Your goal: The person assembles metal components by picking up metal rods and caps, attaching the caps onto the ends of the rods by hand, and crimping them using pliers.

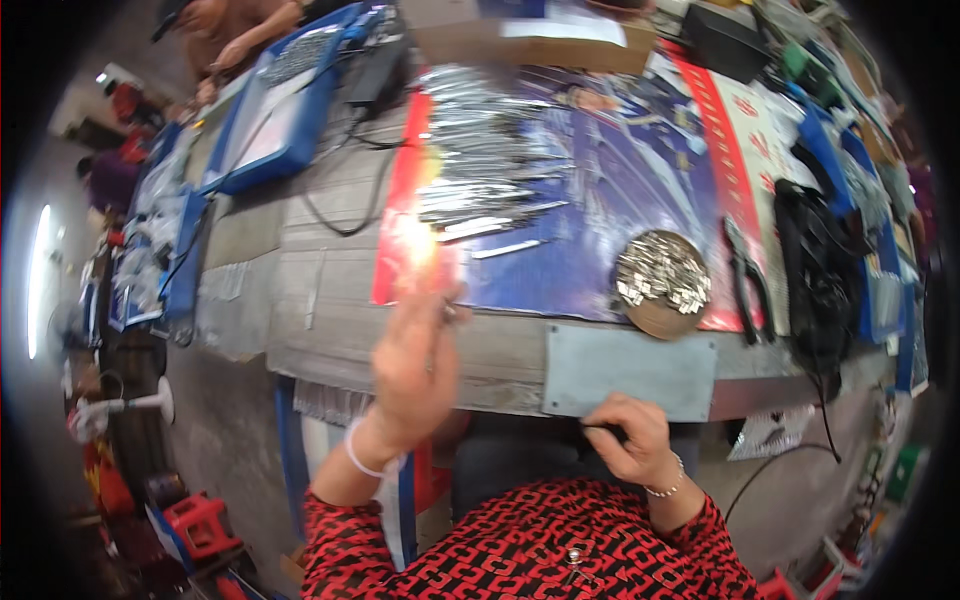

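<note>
My left hand (415, 355) is raised over the front edge of the table, smeared by motion. A thin dark line shows along its fingers, but I cannot tell whether it is a held piece. Just beyond lies a long stack of thin silver metal strips (490, 150), with one loose strip (508, 249) nearest me. My right hand (635, 440) is curled closed at the table edge, by a grey metal plate (630, 370); what it pinches, if anything, is hidden. A round brown dish (660, 318) of small shiny metal pieces (662, 272) stands behind the plate.
Dark-handled pliers (748, 285) lie right of the dish, beside a black bag (815, 250). A blue tray (280, 110) and black cables (350, 225) are at the far left. A cardboard box (530, 45) stands at the back. Another person's hand (235, 52) shows top left.
</note>
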`<state>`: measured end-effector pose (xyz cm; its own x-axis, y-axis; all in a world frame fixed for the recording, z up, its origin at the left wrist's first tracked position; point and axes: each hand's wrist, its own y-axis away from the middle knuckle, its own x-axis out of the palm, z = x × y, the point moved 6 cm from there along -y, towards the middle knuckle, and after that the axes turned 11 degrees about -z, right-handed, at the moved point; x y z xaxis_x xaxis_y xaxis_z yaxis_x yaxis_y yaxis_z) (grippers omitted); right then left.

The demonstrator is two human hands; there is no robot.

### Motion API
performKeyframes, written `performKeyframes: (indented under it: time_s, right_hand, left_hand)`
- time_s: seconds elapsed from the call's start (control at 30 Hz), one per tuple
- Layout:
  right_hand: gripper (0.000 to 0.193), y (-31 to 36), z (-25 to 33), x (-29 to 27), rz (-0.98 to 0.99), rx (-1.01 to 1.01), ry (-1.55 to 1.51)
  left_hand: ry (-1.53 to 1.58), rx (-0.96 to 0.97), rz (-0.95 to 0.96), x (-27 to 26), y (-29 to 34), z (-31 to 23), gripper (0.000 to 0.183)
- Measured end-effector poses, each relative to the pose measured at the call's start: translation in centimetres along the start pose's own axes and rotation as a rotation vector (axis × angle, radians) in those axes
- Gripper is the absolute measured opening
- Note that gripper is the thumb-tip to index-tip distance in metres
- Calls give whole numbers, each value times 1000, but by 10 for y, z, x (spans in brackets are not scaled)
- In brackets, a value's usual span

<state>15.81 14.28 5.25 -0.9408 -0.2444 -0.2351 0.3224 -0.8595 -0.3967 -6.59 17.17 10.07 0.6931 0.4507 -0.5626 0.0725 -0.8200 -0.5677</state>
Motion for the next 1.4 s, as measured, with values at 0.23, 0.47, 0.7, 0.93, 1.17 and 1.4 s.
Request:
performKeyframes:
  time_s: [0.23, 0.47, 0.7, 0.93, 1.17, 1.4]
  right_hand:
    - [9, -1, 1, 5, -32, 43, 35]
    - [8, -4, 1, 3, -38, 69, 60]
    - [6, -4, 0, 4, -39, 50, 23]
    - [6, 0, 5, 5, -37, 57, 48]
    - [8, 4, 4, 4, -35, 44, 37]
    - [7, 5, 1, -1, -7, 102, 43]
  left_hand:
    - [745, -641, 179, 15, 63, -13, 26]
    - [1311, -1085, 149, 20, 66, -5, 30]
    - [873, -793, 234, 19, 34, 25, 17]
    - [208, -87, 187, 55, -31, 36, 9]
    - [-36, 16, 102, 62, -40, 61, 11]
    - [313, -201, 245, 35, 8, 8, 17]
